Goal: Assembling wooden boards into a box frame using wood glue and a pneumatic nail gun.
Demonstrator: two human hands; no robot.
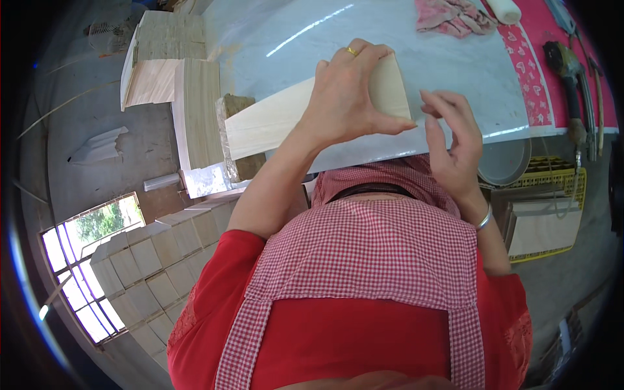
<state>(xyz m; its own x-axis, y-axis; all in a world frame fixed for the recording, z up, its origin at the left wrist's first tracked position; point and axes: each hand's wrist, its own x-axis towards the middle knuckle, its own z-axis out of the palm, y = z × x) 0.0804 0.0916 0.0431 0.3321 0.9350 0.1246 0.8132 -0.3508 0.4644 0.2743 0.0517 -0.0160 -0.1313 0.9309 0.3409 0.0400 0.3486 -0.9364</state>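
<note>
A flat, pale wooden board (263, 127) lies across the table near its front edge, its left end resting at a small wooden block. My left hand (344, 97), with a ring on one finger, grips the board near its right end. Its fingers reach over the far edge and its thumb points right along the near side. Just right of the board's end, my right hand (455, 146) is raised with loosely curled fingers and the thumb apart. Nothing shows in it, and a gap separates it from the board.
The table (286, 58) has a pale, glossy cover. Stacked wooden boards (170, 39) stand at the far left, with more piles (162, 260) lower left. A pinkish cloth (455, 18) lies far right, near a handheld power tool (562, 68). A yellow crate (578, 188) with boards sits right.
</note>
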